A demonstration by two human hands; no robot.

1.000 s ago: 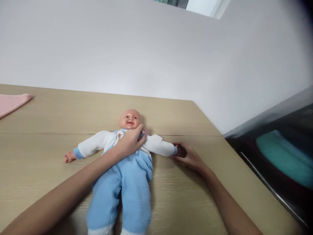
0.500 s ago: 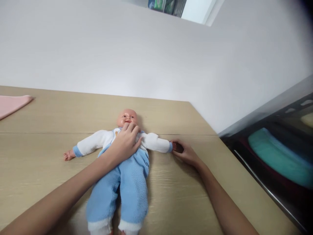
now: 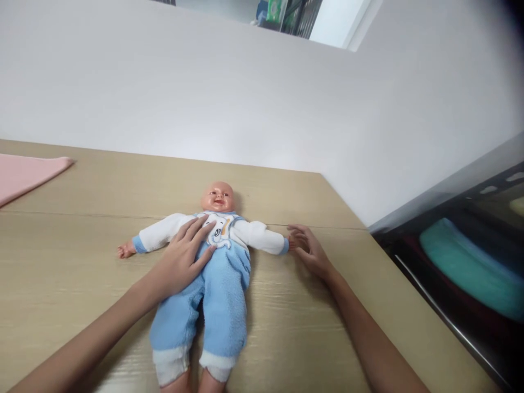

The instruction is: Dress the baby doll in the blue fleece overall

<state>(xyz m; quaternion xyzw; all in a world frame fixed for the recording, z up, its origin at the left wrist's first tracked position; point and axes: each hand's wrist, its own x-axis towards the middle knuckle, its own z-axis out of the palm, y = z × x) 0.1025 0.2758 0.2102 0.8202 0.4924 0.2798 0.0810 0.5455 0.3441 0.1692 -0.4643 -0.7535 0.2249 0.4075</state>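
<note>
A baby doll (image 3: 224,284) in a blue and white fleece outfit lies on its back on the wooden table (image 3: 295,322), arms spread, feet toward me. An animal face with a yellow patch decorates its chest. My left hand (image 3: 184,256) rests on the doll's chest and side, palm down, fingers extended and apart. Beside the doll's small hand at the right is my right hand (image 3: 309,252), its fingers loosely curved and apart around the tiny fingers. Whether it touches them is hard to see.
Pink cloth (image 3: 28,174) lies at the table's far left. A pale wall (image 3: 245,103) rises behind the table, with an opening at its top. Past the right table edge stands a dark rack (image 3: 413,267) holding a teal item (image 3: 466,267).
My left hand has slid down and left from the doll's upper chest, uncovering the animal face. My right hand's fingers have loosened around the doll's hand. The view has shifted slightly.
</note>
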